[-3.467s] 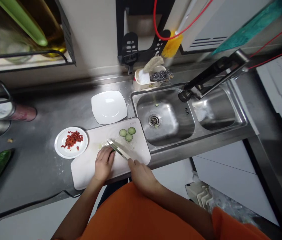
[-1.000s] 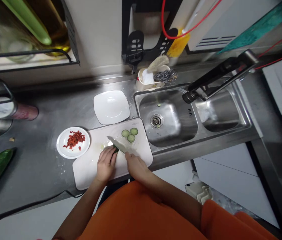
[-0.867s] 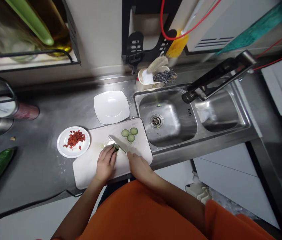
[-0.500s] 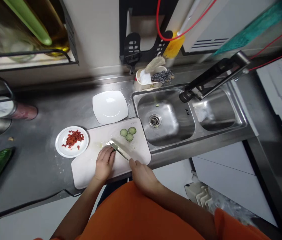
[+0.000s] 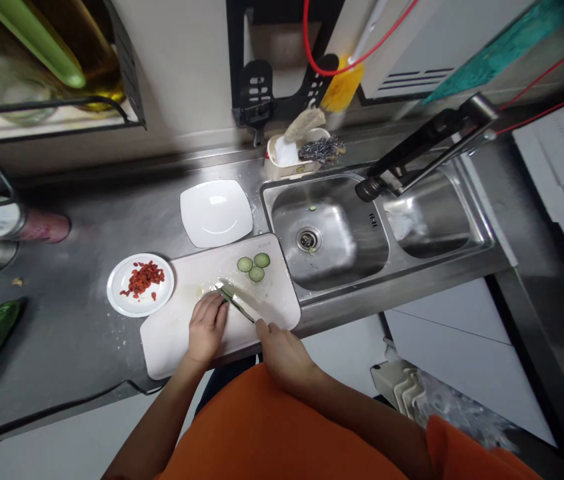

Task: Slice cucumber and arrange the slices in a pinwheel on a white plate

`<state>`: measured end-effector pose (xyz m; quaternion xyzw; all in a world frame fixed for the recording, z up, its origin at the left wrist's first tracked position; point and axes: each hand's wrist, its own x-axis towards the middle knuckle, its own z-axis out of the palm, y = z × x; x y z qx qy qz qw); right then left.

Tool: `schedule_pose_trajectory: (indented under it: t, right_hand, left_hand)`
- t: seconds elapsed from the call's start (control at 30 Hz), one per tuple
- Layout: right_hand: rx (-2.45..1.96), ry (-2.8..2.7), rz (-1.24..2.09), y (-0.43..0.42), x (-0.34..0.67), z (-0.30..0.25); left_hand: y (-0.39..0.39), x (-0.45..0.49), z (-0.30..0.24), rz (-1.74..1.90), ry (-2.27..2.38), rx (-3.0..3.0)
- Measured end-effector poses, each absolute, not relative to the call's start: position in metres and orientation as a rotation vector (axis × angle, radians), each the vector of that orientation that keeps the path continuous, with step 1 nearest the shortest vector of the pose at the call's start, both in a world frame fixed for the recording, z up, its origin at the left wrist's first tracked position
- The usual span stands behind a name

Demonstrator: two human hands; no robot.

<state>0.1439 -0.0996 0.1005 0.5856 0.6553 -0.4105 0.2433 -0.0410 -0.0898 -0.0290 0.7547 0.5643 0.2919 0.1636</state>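
Cucumber stub (image 5: 225, 297), small, dark green

Cuke piece (image 5: 224, 301) mostly under L fingers (image 5: 213, 313)

Rectangular white plastic cutting board (image 5: 172, 340): near-left corner bare, open to reach. Board middle blocked by left hand (image 5: 206, 328), right hand (image 5: 285, 350) and slim steel knife (image 5: 236, 301) slanting between them. Three green cucumber slices (image 5: 253, 265) crowd board's far-right corner. Round white plate of red bits (image 5: 118, 297) just beside board's left edge. Square white plate (image 5: 217, 213) just beyond far edge. Steel sink (image 5: 347, 267) right of board. Bare steel counter (image 5: 72, 333) open farther left of board.
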Motion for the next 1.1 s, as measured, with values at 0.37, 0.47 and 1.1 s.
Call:
schedule_pose_trajectory:
  t: [0.37, 0.47, 1.1]
  right_hand:
    - [1.598, 1.78, -1.162, -0.097, 0.141, 0.099]
    - [1.605, 1.786, -1.166, -0.097, 0.141, 0.097]
    - [1.601, 1.869, -1.12, -0.089, 0.135, 0.081]
  left_hand:
    - [-0.089, -0.041, -0.029, 0.856, 1.602, 2.15]
    - [-0.089, -0.041, -0.03, 0.858, 1.603, 2.151]
    - [-0.088, -0.041, -0.026, 0.848, 1.578, 2.137]
